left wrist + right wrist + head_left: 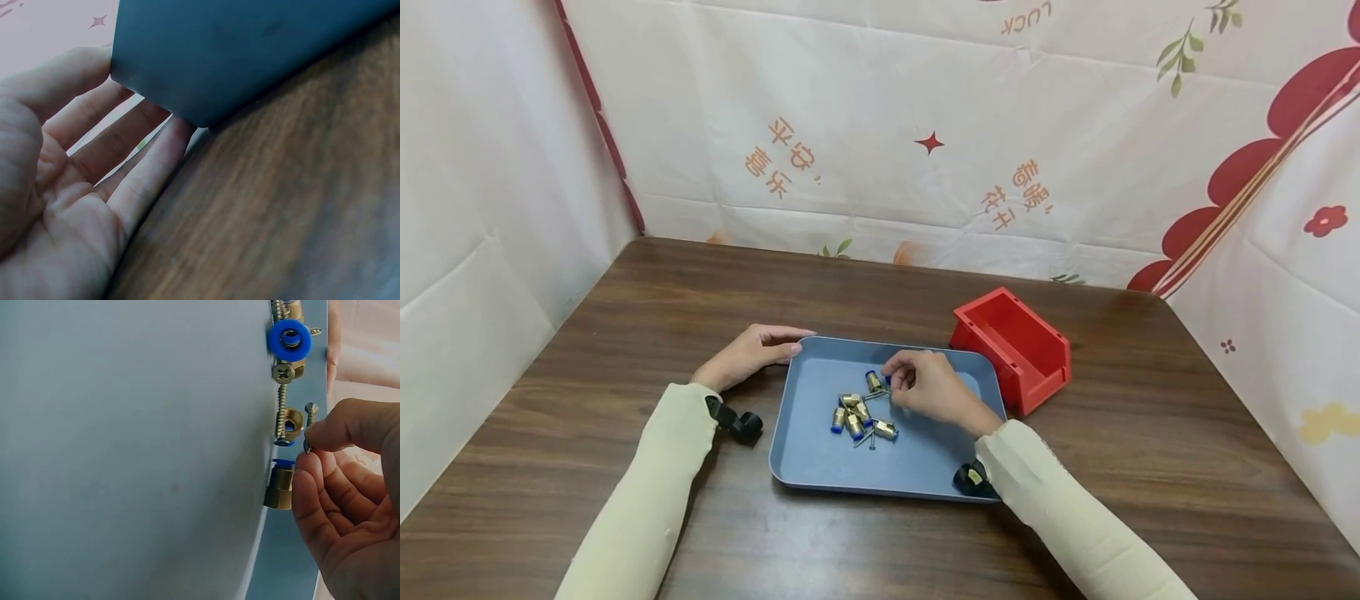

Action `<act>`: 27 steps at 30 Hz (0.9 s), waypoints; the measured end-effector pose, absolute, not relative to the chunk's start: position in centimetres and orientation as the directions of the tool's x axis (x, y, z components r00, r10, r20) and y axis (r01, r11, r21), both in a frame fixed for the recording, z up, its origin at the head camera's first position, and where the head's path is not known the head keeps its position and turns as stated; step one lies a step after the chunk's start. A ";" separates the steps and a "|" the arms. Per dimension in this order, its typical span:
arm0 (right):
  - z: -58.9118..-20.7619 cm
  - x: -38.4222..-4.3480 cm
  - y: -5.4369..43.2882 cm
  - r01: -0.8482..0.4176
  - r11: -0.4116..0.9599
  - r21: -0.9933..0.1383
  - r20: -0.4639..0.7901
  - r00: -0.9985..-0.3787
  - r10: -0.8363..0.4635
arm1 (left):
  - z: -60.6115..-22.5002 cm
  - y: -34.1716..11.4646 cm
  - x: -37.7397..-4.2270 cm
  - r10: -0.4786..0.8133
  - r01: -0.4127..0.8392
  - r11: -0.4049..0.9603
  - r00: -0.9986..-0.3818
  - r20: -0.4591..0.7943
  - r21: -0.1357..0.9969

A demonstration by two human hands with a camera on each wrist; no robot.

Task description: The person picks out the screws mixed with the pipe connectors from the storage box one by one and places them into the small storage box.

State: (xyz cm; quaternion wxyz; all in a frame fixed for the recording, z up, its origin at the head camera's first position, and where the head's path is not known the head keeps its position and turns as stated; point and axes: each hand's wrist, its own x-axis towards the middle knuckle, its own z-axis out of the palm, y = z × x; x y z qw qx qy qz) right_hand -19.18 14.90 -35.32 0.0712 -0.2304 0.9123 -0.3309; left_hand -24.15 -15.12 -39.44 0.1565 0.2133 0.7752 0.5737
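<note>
My left hand [747,357] grips the far left corner of a blue-grey tray [816,467]. In the left wrist view its thumb meets the rim and the other fingers reach behind the corner. Over the tray, my right hand [934,388] pinches a small metal screw [311,412] between thumb and fingertips, head upward. Several brass push-in fittings [886,430] with blue collars lie in a loose group on the tray, left of that hand. Other screws [872,443] lie among them. A fitting [279,486] stands close by the right fingers in the right wrist view.
A red plastic bin [1022,342] stands tilted at the tray's far right corner, overlapping its rim in the head view. Brown wooden tabletop [1150,467] surrounds the tray. A printed white cloth [865,108] hangs behind the table's far edge.
</note>
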 end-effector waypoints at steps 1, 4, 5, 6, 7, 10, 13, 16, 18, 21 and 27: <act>-35.3 -19.2 14.9 -0.377 0.674 -0.635 0.029 -0.884 -0.467 | -39.4 -15.1 -24.2 0.510 0.151 0.252 -0.860 0.002 0.956; -35.0 -19.3 15.0 -0.396 0.675 -0.623 0.046 -0.880 -0.473 | -39.3 -15.1 -24.2 0.506 0.150 0.257 -0.863 0.000 0.955; -34.9 -19.3 15.1 -0.403 0.675 -0.617 0.052 -0.878 -0.477 | -39.3 -15.1 -24.2 0.506 0.149 0.256 -0.863 -0.002 0.955; -34.8 -19.3 15.2 -0.408 0.675 -0.615 0.055 -0.876 -0.480 | -39.3 -15.1 -24.2 0.507 0.147 0.255 -0.862 -0.003 0.956; -34.7 -19.3 15.4 -0.410 0.674 -0.615 0.056 -0.875 -0.481 | -39.3 -15.1 -24.2 0.509 0.146 0.254 -0.861 -0.004 0.956; -34.3 -19.4 16.0 -0.418 0.674 -0.610 0.073 -0.876 -0.477 | -39.3 -15.0 -24.3 0.512 0.146 0.253 -0.859 -0.004 0.956; -33.7 -19.5 16.7 -0.421 0.680 -0.601 0.095 -0.882 -0.462 | -39.2 -15.0 -24.3 0.515 0.161 0.259 -0.857 0.005 0.952; -33.1 -19.6 17.4 -0.424 0.697 -0.579 0.116 -0.888 -0.444 | -39.1 -15.1 -24.2 0.513 0.169 0.268 -0.858 0.008 0.948; -32.7 -19.7 17.8 -0.426 0.706 -0.565 0.132 -0.892 -0.432 | -39.1 -15.1 -24.2 0.515 0.173 0.273 -0.857 0.008 0.946; -32.1 -19.7 18.5 -0.417 0.718 -0.558 0.144 -0.900 -0.411 | -39.1 -15.1 -24.2 0.515 0.177 0.280 -0.857 0.009 0.944; -30.9 -19.8 20.0 -0.379 0.739 -0.557 0.136 -0.919 -0.369 | -39.3 -15.3 -24.1 0.512 0.179 0.281 -0.859 0.011 0.943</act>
